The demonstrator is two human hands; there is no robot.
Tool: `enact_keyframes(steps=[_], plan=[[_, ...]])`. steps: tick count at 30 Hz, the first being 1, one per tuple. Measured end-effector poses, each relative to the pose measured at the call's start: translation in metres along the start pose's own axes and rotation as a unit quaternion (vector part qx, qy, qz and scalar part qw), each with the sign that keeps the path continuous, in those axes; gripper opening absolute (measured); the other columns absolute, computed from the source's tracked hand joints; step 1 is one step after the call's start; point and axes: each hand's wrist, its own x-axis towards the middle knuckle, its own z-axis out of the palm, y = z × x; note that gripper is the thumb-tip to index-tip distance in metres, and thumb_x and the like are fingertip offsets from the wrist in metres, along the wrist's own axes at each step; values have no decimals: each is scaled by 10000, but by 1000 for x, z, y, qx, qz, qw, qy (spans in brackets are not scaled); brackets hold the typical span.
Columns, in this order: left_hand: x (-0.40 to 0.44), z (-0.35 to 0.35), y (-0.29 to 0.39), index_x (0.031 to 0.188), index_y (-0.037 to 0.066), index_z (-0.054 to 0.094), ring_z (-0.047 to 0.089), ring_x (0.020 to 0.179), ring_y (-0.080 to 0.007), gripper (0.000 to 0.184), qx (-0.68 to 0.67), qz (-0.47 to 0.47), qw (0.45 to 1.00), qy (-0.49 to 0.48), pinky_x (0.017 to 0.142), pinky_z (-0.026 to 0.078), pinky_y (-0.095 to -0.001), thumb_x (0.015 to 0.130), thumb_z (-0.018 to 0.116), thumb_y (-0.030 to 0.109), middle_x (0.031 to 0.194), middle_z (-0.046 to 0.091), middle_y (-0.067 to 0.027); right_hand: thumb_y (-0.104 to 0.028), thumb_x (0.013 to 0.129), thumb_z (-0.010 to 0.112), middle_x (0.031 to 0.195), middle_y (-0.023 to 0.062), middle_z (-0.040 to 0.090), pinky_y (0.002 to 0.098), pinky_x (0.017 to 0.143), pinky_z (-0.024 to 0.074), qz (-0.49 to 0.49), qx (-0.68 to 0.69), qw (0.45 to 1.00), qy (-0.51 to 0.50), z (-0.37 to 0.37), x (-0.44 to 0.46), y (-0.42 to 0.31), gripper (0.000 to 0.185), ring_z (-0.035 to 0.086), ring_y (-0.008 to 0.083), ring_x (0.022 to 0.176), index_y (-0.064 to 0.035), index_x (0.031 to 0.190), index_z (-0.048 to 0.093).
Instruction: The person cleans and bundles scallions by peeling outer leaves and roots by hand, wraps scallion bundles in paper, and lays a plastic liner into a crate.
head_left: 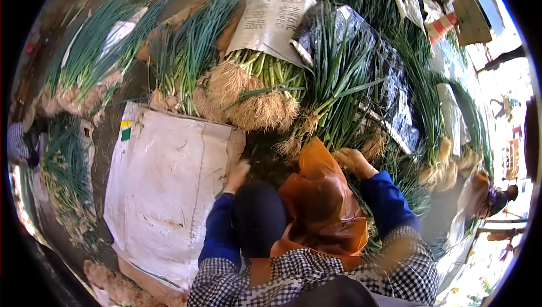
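My left hand (237, 175) is at the right edge of a large white woven sack (164, 188) that lies flat. Its fingers are blurred, so I cannot make out whether they grip the sack. My right hand (355, 163) has its fingers curled in beside the top of an orange plastic sheet (322, 194) over my lap. What those fingers hold, if anything, is hidden. Just beyond the right hand lie green onions (333, 92) with pale, stringy roots. Thick root bundles (262, 109) stick out from under a printed white sack (274, 24) straight ahead.
More green onion bunches (192, 53) lie to the far left and right. A dark shiny plastic sheet (389, 92) covers some at the right. Loose onion leaves (68, 166) are spread at the left, near another person's checked sleeve (18, 142). A cardboard box (473, 22) stands far right.
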Motion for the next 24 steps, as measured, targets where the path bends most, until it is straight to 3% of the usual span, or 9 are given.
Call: enact_keyframes(steps=[1,3,4,6,9,13,18,21,24], plan=[[5,0,16,1285,129,446,376,1231,-388,534,-109,66,989,-77,964,355,-486,843,514,421,1359,390,-158,-352,899,496,823,80,631,297,650,471,145,182,972,31,-1,13,-28,361,586,193,716,-35,1032,609],[2,-2,39,1208,106,533,454,1169,-267,451,71,307,936,-158,930,393,-398,853,540,383,1240,509,-147,-414,881,537,770,70,612,262,611,449,175,180,958,140,6,48,-24,456,554,135,682,25,975,616],[-7,-14,69,1208,106,533,454,1169,-267,451,82,316,930,-168,930,393,-398,853,540,383,1240,509,-147,-438,858,564,735,75,599,266,582,438,184,252,930,193,12,64,-31,491,541,136,652,40,954,618],[-39,-47,146,1139,66,583,519,1069,-186,347,-194,-60,970,136,895,412,-292,872,564,287,1142,582,-105,-471,815,618,670,72,557,281,528,415,201,341,894,211,10,100,-30,551,505,142,589,66,935,611],[-12,-73,148,1144,72,583,545,1018,-171,286,-186,107,970,118,863,427,-285,890,553,200,1098,606,-54,-556,764,638,601,56,496,305,480,394,247,285,903,207,15,135,-21,632,450,155,528,65,880,607],[15,-71,271,1135,72,583,590,960,-226,281,227,328,876,272,873,451,-314,869,530,146,1156,589,-76,-427,813,623,695,113,614,365,587,478,152,-5,972,180,-40,87,-44,435,616,254,649,-1,901,614],[131,-46,359,1200,47,521,505,1106,-300,436,487,394,733,264,981,374,-368,813,581,238,1210,541,-122,-230,782,641,869,132,644,390,725,489,9,-156,875,458,-114,7,27,256,615,315,799,-72,983,633],[207,-19,386,1224,-21,483,576,972,-374,520,219,274,888,296,921,427,-402,877,512,365,1072,591,-251,-201,774,641,985,126,630,385,795,473,114,-196,846,482,-139,-62,81,303,593,305,905,-85,1052,608],[271,-17,389,1029,-52,616,633,663,-350,483,-334,164,911,-177,782,490,-411,917,430,380,684,639,-240,-225,741,670,1146,96,568,384,894,434,192,-262,836,442,-135,-108,121,470,529,281,1051,-91,1171,534]])
